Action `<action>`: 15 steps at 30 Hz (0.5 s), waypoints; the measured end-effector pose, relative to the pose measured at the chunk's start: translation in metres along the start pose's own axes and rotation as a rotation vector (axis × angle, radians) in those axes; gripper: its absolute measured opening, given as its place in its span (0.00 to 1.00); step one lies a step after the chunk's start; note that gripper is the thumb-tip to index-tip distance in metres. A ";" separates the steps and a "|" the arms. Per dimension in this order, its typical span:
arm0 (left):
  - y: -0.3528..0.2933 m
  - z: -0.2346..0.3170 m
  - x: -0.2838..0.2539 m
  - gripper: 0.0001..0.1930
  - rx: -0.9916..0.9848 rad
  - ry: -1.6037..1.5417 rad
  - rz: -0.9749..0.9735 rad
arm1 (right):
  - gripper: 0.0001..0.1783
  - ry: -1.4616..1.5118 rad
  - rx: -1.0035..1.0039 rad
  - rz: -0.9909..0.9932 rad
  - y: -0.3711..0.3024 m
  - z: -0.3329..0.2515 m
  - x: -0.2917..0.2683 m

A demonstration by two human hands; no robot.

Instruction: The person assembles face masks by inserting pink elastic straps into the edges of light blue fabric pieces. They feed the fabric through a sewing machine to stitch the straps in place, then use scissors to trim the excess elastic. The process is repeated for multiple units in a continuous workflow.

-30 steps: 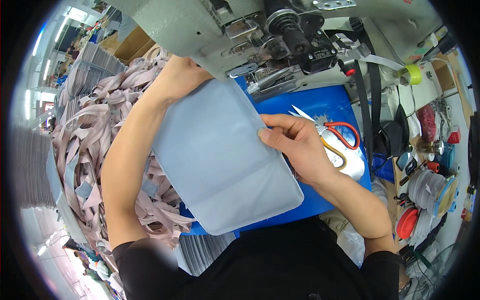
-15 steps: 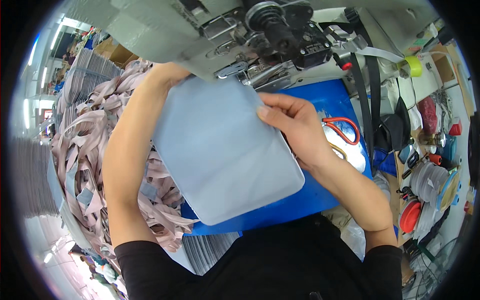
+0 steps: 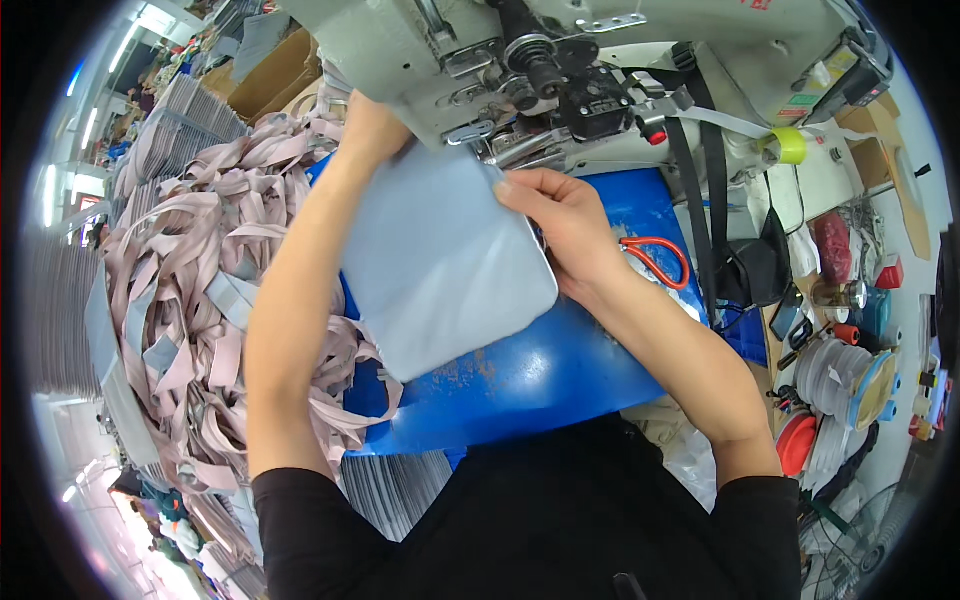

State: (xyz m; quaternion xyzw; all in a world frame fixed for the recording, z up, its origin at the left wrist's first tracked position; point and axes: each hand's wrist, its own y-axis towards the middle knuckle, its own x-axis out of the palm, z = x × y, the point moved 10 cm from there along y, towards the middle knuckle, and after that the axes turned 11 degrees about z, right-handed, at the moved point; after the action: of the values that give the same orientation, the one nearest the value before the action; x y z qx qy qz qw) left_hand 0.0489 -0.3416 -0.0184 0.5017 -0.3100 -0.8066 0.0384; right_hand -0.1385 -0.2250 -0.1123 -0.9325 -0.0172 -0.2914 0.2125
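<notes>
While its far end is hidden by the big grey-green sewing machine (image 3: 385,45), a smooth blue-grey cloth piece (image 3: 440,260) is held over the shiny blue counter (image 3: 500,395). Its round near corners are seen inside the near edge of the counter, with a strip of bare blue left between. Of the two hands, the right hand (image 3: 560,215) is nearly closed, and the right side of the cloth is pinched by its thumb and bent fingers. The left hand (image 3: 377,128) is placed by the far left corner of the cloth, but its fingertips are covered by the machine, so it cannot be told how far open it is or whether anything is gripped. By the right edge of the counter, a red scissor handle (image 3: 650,241) is seen, and the rest is mostly covered by the right arm. Along the left edge, a big messy heap of pink strips (image 3: 190,300) is piled, and some are draped over the near left corner. Under the near edge, a stack of grey sheets (image 3: 398,490) is seen.
</notes>
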 end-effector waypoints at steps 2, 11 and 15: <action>-0.021 0.007 -0.026 0.24 -0.194 -0.121 0.184 | 0.15 -0.007 -0.047 0.017 0.009 0.005 -0.001; -0.149 0.171 -0.064 0.19 0.086 -0.063 0.336 | 0.14 -0.121 -0.349 0.053 -0.030 -0.001 -0.009; -0.134 0.171 -0.084 0.14 0.113 -0.146 0.376 | 0.14 -0.452 -0.632 0.093 -0.057 -0.004 -0.011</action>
State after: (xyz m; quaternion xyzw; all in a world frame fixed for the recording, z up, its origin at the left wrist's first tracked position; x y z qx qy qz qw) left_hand -0.0184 -0.1234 0.0272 0.3764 -0.4450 -0.8008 0.1377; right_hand -0.1588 -0.1739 -0.0929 -0.9925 0.0691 -0.0595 -0.0813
